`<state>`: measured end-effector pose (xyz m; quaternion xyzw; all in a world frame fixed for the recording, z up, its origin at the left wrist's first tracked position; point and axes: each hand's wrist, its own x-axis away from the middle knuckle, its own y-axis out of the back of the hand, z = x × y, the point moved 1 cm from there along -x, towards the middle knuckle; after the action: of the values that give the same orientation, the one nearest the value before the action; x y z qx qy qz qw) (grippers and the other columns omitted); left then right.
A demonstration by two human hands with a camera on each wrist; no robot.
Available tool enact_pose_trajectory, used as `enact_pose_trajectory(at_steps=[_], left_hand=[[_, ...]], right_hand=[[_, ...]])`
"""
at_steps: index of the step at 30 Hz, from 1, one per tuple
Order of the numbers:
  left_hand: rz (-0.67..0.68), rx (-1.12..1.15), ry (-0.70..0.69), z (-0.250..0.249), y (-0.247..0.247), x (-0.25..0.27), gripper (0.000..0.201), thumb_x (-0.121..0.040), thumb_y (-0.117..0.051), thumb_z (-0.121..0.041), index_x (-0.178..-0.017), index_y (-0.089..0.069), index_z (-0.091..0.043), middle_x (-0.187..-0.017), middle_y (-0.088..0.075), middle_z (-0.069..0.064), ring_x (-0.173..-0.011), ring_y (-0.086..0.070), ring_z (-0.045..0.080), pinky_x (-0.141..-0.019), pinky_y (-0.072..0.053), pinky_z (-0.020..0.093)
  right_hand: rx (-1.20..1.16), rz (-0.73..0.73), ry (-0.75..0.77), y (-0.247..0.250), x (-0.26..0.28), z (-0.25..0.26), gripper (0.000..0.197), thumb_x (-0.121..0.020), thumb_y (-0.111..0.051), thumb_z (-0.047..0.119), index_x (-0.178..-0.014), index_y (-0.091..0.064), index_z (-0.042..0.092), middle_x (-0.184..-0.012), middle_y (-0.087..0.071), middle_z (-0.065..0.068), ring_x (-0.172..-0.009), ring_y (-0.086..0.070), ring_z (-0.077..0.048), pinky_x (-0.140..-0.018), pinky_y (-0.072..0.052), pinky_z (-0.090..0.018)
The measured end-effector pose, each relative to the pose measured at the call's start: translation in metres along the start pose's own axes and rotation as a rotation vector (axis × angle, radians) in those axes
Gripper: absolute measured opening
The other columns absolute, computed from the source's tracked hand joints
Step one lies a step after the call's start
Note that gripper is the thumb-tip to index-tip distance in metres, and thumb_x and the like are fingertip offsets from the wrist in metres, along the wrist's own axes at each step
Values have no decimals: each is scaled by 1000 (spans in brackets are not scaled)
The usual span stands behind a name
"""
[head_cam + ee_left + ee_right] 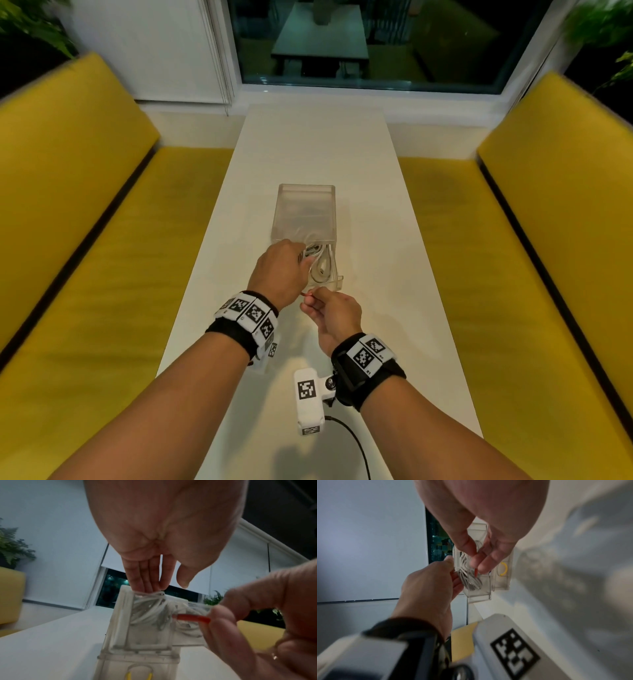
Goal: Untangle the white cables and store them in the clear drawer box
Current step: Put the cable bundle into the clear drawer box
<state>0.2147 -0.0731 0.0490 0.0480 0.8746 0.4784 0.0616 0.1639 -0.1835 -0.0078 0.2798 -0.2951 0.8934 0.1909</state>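
The clear drawer box (305, 209) stands mid-table with its drawer (335, 281) pulled out toward me. Coiled white cables (320, 263) lie in the drawer. My left hand (281, 270) reaches over the drawer's left side. In the left wrist view its straight fingers (145, 582) press down on the cables (149, 609). My right hand (310, 298) hovers just in front of the drawer and pinches a thin red band (306, 294) between thumb and fingertips. The band (476, 572) points down at the cables (467, 577). A yellow band (504, 568) lies in another clear compartment.
The long white table (308, 147) runs away from me between two yellow benches (102, 240), (513, 240). A window (359, 41) closes the far end. Below my right wrist, a white camera mount (308, 397) and its black cable hang over the table's near end.
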Motion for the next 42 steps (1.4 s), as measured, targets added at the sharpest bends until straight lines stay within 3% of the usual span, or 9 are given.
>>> enact_pose_trajectory(at_steps=[5, 13, 20, 25, 29, 31, 34, 36, 42], left_hand=[[-106, 30, 5, 5, 4, 26, 20, -95, -63, -18, -110, -73, -9, -110, -66, 6, -104, -61, 24, -86, -50, 36], [27, -110, 111, 9, -1, 14, 18, -85, -60, -4, -76, -73, -11, -86, -73, 7, -78, -67, 30, -68, -53, 34], [46, -194, 64, 5, 5, -7, 21, -81, -55, 1, -78, -74, -9, -83, -70, 11, -76, -66, 34, -68, -55, 39], [37, -124, 59, 14, 6, 3, 18, -91, -67, -15, -73, -69, -12, -74, -67, 4, -75, -65, 29, -64, -50, 33], [37, -85, -117, 4, 3, 15, 18, -96, -60, -17, -107, -74, -12, -103, -63, 4, -99, -59, 22, -79, -50, 37], [118, -122, -153, -3, 0, 11, 22, -98, -53, -14, -112, -70, -11, -107, -60, 6, -101, -56, 23, -76, -43, 31], [217, -223, -166, -20, 4, 4, 23, -101, -45, -14, -99, -66, -3, -99, -65, 11, -94, -61, 29, -72, -42, 33], [291, -271, -170, -28, 3, 5, 34, -105, -39, -18, -94, -65, 0, -94, -66, 13, -88, -62, 32, -79, -48, 41], [446, -270, -111, -13, -22, -3, 64, -88, -3, -52, -89, -55, -15, -97, -65, 8, -78, -51, 24, -74, -41, 37]], right_hand=[[-16, 19, 14, 2, 0, -1, 25, -88, -60, -9, -107, -61, -25, -76, -69, -23, -53, -63, -16, -65, -61, -29], [-14, 1, 11, 2, 3, -9, 28, -88, -62, -8, -110, -59, -26, -82, -71, -24, -53, -62, -16, -61, -59, -29], [12, 26, -6, -5, 1, -9, 9, -87, -61, -10, -95, -65, -13, -57, -65, -11, -52, -56, -18, -56, -58, -29], [10, 24, 8, -4, 1, -9, 15, -86, -65, -9, -97, -66, -19, -69, -68, -17, -54, -59, -18, -58, -58, -29], [11, 16, 18, -6, 1, -11, 4, -88, -64, -7, -90, -66, -10, -73, -66, -19, -58, -62, -21, -59, -58, -32], [30, 10, 20, -6, 2, -12, 3, -88, -64, -6, -85, -66, -7, -75, -67, -21, -63, -65, -26, -63, -59, -35], [73, -27, 25, -6, -1, -10, 24, -86, -60, -12, -66, -58, 1, -68, -66, -19, -63, -65, -28, -65, -59, -37], [96, -53, 38, -4, -3, -9, 35, -87, -50, -16, -61, -51, 7, -61, -60, -13, -56, -58, -23, -56, -56, -31], [108, -78, 37, -3, -6, -13, 22, -89, -48, -13, -77, -58, 3, -77, -63, -16, -68, -60, -24, -52, -55, -28]])
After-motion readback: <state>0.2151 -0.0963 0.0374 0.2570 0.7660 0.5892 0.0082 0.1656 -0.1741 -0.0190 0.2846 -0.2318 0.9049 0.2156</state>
